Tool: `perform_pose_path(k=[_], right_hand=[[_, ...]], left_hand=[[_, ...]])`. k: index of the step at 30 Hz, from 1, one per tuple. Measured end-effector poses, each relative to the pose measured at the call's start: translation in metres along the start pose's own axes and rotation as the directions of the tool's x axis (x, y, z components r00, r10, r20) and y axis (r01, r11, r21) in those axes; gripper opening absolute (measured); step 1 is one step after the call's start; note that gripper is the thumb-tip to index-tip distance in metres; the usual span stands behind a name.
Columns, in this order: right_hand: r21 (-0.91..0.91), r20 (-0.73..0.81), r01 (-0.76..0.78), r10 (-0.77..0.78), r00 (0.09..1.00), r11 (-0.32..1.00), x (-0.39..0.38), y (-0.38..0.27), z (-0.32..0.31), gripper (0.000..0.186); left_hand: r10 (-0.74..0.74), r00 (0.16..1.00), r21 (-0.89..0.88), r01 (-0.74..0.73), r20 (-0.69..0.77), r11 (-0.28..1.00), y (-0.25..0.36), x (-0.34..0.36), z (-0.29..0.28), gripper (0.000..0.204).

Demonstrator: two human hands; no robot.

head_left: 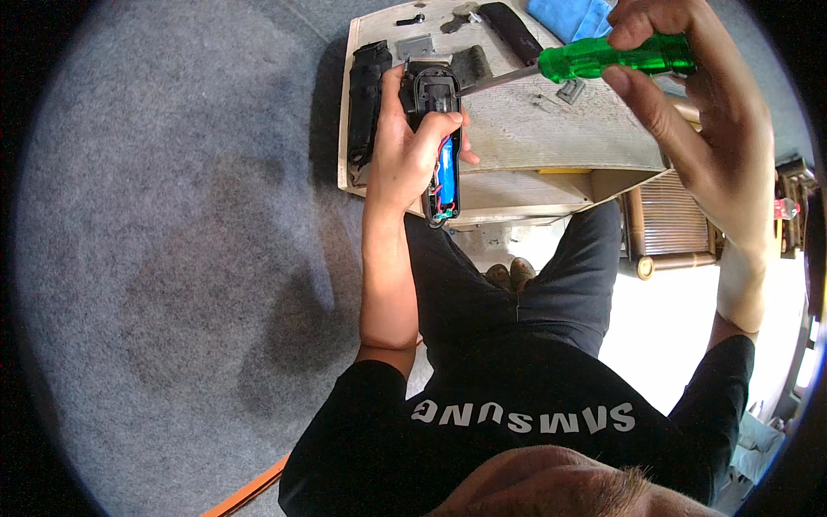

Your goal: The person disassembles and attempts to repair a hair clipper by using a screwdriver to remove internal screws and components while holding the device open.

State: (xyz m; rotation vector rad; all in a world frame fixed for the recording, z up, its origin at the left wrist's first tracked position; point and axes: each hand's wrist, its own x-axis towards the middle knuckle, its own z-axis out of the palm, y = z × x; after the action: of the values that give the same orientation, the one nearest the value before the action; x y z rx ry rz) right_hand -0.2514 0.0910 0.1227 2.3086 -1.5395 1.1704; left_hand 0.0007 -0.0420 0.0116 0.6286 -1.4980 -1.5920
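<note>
My left hand (409,153) is wrapped round an opened black hair clipper (438,86), its metal blade end pointing away from me. Inside the lower half of its casing a blue battery cell (446,171), red wires and a bit of green circuit board show. My right hand (719,129) grips a screwdriver by its clear green handle (616,57). The screwdriver's metal shaft (500,84) slants leftward, and its tip meets the right edge of the clipper near the upper part; whether it sits in a screw is too small to tell.
On the pale worn table (594,129) lie a black casing part (369,99) at left, a dark long case (510,33), a blue cloth (570,17) and a small grey piece (570,91). An open shelf (517,196) runs under the tabletop. A bamboo stool (672,220) stands at right.
</note>
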Motion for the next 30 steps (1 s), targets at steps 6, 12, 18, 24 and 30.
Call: perform_pose_path(k=[6, 12, 18, 24, 30], right_hand=[[-0.09, -0.085, -0.017, 0.009, 0.996, 0.996, -0.014, 0.002, 0.015, 0.03], [-0.014, -0.049, -0.019, 0.018, 0.999, 1.0, -0.018, 0.004, 0.007, 0.03], [0.103, -0.079, -0.131, 0.14, 0.987, 0.986, -0.017, -0.002, 0.012, 0.042], [-0.01, -0.074, -0.085, 0.084, 0.994, 0.996, -0.011, 0.002, 0.018, 0.044], [-0.036, -0.011, -0.07, 0.069, 0.998, 0.997, -0.018, 0.013, 0.008, 0.043]], left_hand=[[-0.002, 1.0, -0.008, 0.003, 0.007, 1.0, -0.001, 0.001, 0.001, 0.051], [-0.006, 1.0, 0.015, 0.006, 0.013, 1.0, 0.0, 0.0, 0.001, 0.051], [-0.004, 1.0, 0.013, 0.004, 0.012, 1.0, -0.001, 0.0, -0.002, 0.053], [-0.002, 1.0, 0.016, 0.002, 0.018, 1.0, -0.001, 0.001, -0.001, 0.054], [-0.003, 1.0, 0.023, 0.003, 0.011, 1.0, -0.001, 0.0, 0.0, 0.054]])
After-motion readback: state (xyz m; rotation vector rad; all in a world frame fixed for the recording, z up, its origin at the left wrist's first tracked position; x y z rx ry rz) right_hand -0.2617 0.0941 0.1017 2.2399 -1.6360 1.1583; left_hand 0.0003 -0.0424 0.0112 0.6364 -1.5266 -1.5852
